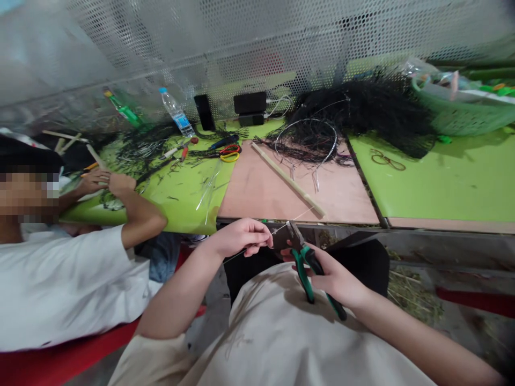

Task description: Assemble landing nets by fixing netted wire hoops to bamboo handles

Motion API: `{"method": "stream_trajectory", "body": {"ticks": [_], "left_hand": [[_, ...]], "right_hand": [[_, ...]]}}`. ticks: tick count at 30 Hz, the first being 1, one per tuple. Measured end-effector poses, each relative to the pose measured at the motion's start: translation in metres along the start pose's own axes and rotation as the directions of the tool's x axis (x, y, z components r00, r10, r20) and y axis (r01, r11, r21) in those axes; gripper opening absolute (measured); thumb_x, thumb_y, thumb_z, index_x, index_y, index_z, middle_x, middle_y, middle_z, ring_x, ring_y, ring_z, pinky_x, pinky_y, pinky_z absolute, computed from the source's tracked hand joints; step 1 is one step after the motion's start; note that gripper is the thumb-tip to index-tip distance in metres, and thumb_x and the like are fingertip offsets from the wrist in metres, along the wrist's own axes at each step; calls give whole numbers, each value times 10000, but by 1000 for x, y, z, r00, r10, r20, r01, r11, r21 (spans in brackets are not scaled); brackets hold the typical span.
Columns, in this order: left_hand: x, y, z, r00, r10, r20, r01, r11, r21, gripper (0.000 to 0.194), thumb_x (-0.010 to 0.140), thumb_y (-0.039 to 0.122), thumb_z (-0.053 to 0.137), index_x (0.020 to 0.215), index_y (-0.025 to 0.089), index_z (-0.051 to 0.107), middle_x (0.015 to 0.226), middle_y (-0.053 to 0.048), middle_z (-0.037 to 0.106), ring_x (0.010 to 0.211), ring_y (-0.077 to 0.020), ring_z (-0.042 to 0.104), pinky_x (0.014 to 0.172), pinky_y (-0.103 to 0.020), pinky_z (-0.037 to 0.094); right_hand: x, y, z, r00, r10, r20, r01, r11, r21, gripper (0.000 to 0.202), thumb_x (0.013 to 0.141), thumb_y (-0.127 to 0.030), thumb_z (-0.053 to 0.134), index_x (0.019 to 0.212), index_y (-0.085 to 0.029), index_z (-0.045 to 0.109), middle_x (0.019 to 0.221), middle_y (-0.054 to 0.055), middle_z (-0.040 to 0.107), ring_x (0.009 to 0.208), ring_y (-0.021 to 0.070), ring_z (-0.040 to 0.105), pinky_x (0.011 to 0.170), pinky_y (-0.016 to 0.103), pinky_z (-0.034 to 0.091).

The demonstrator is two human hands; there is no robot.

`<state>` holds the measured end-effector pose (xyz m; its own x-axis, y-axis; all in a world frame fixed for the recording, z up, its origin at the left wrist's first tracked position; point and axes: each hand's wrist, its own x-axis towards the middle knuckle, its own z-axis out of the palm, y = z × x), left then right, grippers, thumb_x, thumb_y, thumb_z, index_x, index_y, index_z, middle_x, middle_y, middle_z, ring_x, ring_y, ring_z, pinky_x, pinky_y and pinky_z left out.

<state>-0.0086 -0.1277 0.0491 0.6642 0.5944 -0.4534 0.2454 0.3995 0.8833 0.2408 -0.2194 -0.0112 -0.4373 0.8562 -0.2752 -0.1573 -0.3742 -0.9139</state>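
Note:
My left hand (250,237) pinches a thin pale wire (280,228) in front of my lap, just off the table's front edge. My right hand (328,273) is wrapped round pliers (301,252) with green and black handles. The jaws point up and meet or lie close beside the wire, to the right of my left fingers; whether they grip it is too small to tell. Beyond the hands a pale wooden stick (287,179) lies slantwise on the pinkish board (245,187). A loose coil of silvery wire (336,140) rests behind the stick.
Black fibres (370,110) are heaped at the back, beside a green basket (466,110). Scissors (230,153), a water bottle (176,113), a green bottle (124,109) and a phone (205,112) are at the back left. A person in white (68,284) works at the left with a stick.

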Motion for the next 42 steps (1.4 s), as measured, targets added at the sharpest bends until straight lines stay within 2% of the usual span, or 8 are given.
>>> {"method": "stream_trajectory", "body": {"ticks": [5, 9, 15, 21, 26, 31, 36, 42], "left_hand": [[4, -1, 4, 999, -32, 14, 32, 998, 47, 223, 881, 320, 650, 836, 105, 692, 625, 13, 552, 418, -39, 432, 419, -183, 290], [7, 3, 11, 996, -48, 69, 41, 994, 98, 227, 893, 319, 642, 846, 106, 705, 527, 32, 499, 426, -53, 426, 445, -180, 302], [12, 4, 13, 995, -46, 88, 40, 997, 66, 221, 880, 305, 637, 827, 101, 703, 514, 39, 479, 418, -49, 396, 449, -186, 292], [17, -2, 7, 992, -51, 117, 48, 999, 26, 237, 873, 332, 658, 831, 102, 697, 519, 46, 463, 417, -50, 392, 448, -192, 282], [18, -11, -1, 990, -58, 128, 61, 998, -14, 252, 874, 347, 672, 854, 97, 694, 540, 50, 455, 422, -39, 386, 444, -184, 267], [16, -15, -18, 997, -24, 77, 26, 999, -30, 263, 868, 357, 673, 881, 96, 695, 683, 5, 536, 438, -25, 389, 415, -180, 235], [16, -11, -39, 999, 30, -42, -33, 997, -65, 244, 832, 332, 696, 860, 89, 699, 632, 46, 442, 432, -24, 365, 408, -181, 214], [17, -16, -53, 993, 39, -110, -51, 992, -112, 207, 805, 282, 704, 833, 78, 687, 614, 44, 455, 428, -21, 361, 418, -183, 209]], "right_hand": [[-1, -4, 3, 1000, -24, 12, 24, 998, -52, 593, 667, -101, 700, 1240, -248, 655, 1242, 89, 688, 1174, 294, 643, 1123, 566, 441], [-1, -4, 3, 999, 3, 36, -3, 1000, 1, 615, 657, -110, 679, 1256, -241, 622, 1175, 74, 695, 1097, 255, 658, 1093, 506, 461], [0, 2, 6, 1000, 5, 3, -5, 1000, 14, 613, 623, -121, 559, 1228, -215, 544, 913, 21, 661, 831, 179, 611, 784, 336, 505], [6, 9, 9, 999, -35, -17, 33, 994, -101, 461, 615, -127, 506, 1067, -210, 537, 803, -23, 584, 735, 145, 530, 682, 286, 434], [10, 11, 12, 996, -71, -56, 55, 966, -253, 321, 735, -142, 530, 1045, -223, 536, 829, -26, 583, 736, 142, 515, 716, 292, 436], [27, -3, 15, 987, -146, -72, 98, 888, -450, 237, 891, -317, 563, 1106, -216, 571, 939, 20, 659, 855, 184, 594, 837, 339, 475], [59, -16, 20, 978, -191, -82, 118, 835, -538, 361, 891, -291, 561, 1244, -213, 552, 1176, 74, 696, 1107, 230, 638, 1021, 396, 446], [83, -18, 30, 981, -178, -75, 99, 800, -592, 342, 882, -232, 524, 1222, -200, 528, 1120, 98, 705, 1034, 229, 661, 975, 409, 472]]}}
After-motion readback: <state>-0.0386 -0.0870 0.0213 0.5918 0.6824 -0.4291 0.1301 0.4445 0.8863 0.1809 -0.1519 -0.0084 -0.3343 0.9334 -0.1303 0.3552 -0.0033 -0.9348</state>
